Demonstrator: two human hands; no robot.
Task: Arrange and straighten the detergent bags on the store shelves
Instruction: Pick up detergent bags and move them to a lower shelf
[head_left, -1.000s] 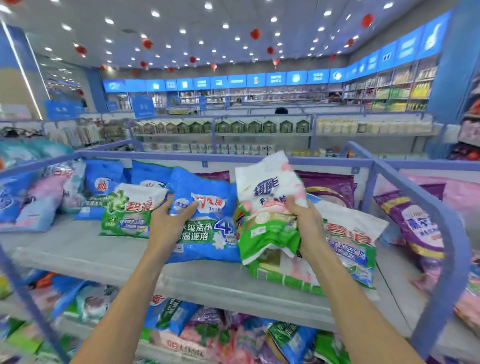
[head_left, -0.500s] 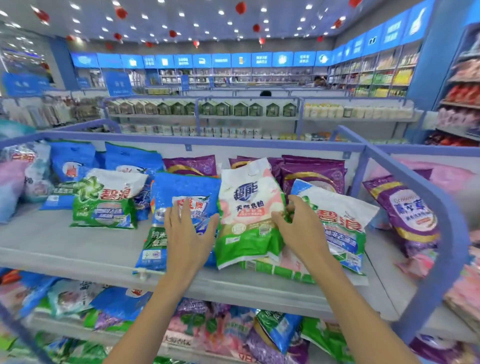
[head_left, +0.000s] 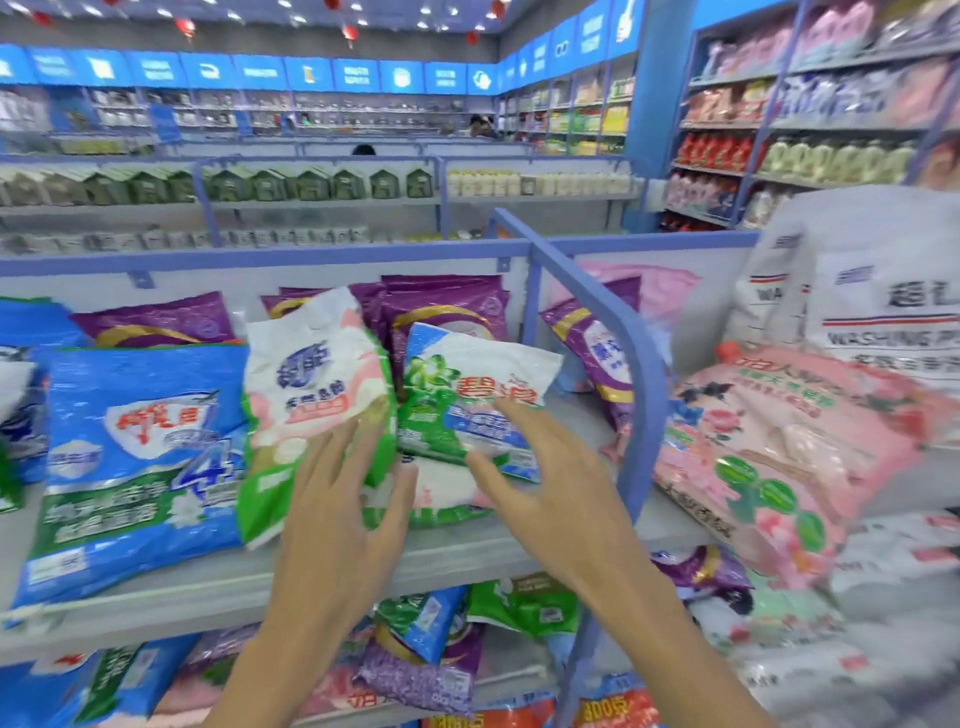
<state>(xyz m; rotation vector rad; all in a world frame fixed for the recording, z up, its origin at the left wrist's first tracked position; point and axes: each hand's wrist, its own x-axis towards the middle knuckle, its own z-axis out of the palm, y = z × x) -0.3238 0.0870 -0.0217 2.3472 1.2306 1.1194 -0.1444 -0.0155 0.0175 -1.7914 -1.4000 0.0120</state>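
- Head view puts both hands at the upper shelf (head_left: 467, 556). The left hand (head_left: 332, 509) is spread wide and grips nothing, its straight fingers (head_left: 335, 457) laid on the lower half of the white-and-green detergent bag (head_left: 311, 384).
- The right hand (head_left: 556, 483) is just as wide and empty, fanned over the green-and-blue detergent bag (head_left: 467, 400). We cannot tell whether its tips touch the film.
- The white-and-green detergent bag leans back toward twelve o'clock against the purple bags (head_left: 447, 312). The blue bag (head_left: 140, 457) is just beside it at nine o'clock, and the green-and-blue detergent bag touches it at three o'clock.
- The green-and-blue detergent bag lies skewed, its top corner aimed at about two o'clock. It rests on a flat bag (head_left: 441, 493) whose lower edge pokes out at six o'clock.
- We judge the step in hand to be squaring this pair of bags.
- We should press with flat palms, not pinch. The powder inside probably shifts, and pinched film would likely crumple the printed face.
- We would turn the skewed bag until its top points to twelve o'clock, then set its lower edge parallel with the shelf lip at six o'clock.
- We should mind the blue divider rail (head_left: 641, 374) at three o'clock, since a push too far that way could jam the bag against it.
- We would let the left hand steady the leaning bag meanwhile, or it may slump toward six o'clock and over the lip.
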